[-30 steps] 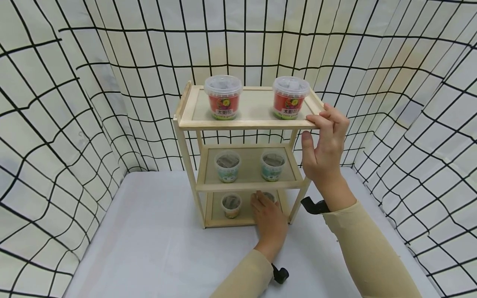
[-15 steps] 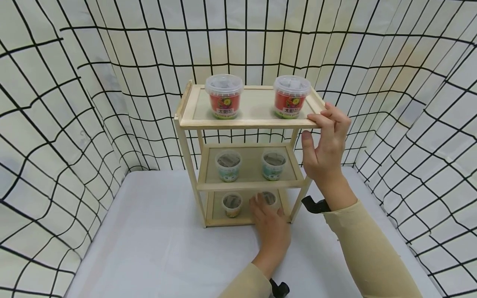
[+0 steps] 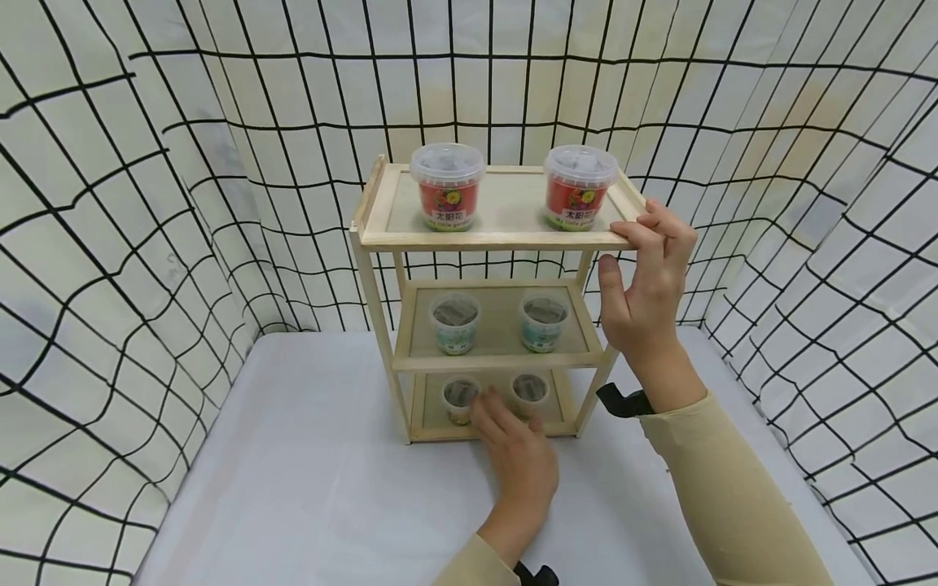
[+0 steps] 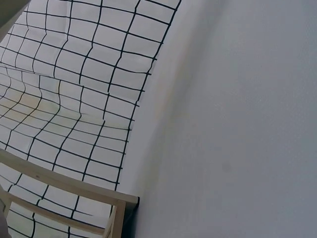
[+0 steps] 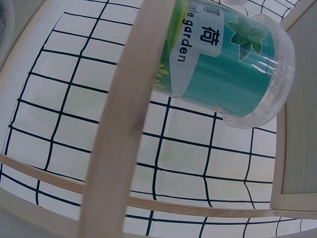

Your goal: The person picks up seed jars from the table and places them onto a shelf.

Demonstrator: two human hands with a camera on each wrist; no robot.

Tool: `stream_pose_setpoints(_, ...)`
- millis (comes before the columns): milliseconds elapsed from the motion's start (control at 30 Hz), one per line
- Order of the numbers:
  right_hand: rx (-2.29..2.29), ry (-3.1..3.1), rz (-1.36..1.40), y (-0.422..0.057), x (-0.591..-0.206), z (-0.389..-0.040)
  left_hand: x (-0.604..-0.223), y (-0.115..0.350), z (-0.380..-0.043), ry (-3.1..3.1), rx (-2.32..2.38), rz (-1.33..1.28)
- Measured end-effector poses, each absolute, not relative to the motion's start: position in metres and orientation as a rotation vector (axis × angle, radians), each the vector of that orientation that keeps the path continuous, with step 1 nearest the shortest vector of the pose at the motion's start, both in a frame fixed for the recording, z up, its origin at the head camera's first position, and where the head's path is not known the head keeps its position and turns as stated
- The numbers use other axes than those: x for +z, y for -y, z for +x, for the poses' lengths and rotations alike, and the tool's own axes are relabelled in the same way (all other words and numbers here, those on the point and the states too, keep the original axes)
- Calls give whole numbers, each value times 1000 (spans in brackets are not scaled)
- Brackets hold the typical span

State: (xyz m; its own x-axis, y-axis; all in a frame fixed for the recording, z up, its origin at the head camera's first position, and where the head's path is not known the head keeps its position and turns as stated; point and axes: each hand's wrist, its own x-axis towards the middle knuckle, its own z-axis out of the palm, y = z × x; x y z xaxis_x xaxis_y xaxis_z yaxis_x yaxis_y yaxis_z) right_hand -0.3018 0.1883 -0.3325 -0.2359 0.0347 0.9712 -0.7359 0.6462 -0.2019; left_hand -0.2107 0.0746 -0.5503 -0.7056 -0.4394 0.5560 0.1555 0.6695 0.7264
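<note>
A three-tier wooden shelf rack (image 3: 498, 241) stands on the white table in the head view. My right hand (image 3: 652, 285) holds the front right corner of its top shelf, fingers over the rail and thumb below. My left hand (image 3: 516, 448) reaches low at the bottom shelf with extended fingers and holds nothing. Its fingertips overlap a small lidded cup (image 3: 459, 394) on the left, and another small cup (image 3: 529, 389) stands at the right behind the hand. A teal-labelled cup (image 5: 233, 59) shows large in the right wrist view.
Two red-labelled cups (image 3: 449, 199) stand on the top shelf. Two teal-labelled cups (image 3: 455, 325) sit on the middle shelf. White walls with a black grid (image 3: 293, 126) surround the white table (image 3: 293, 456). In the left wrist view, a wooden rail (image 4: 64, 179) crosses the lower left.
My left hand has left the bottom right cup, drawing back and shifting left, so that cup is more exposed. My right hand keeps its hold on the top shelf corner.
</note>
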Motion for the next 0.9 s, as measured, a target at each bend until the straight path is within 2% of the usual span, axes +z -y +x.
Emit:
stream_pose_setpoints(533,793,1689,564,-190,-332,-302,-545,-45,-216,2167,-1142,350)
stream_pose_setpoints(900,800,1675,572,-189,-332,-303,-558,-24,-229,2180,-1202,391)
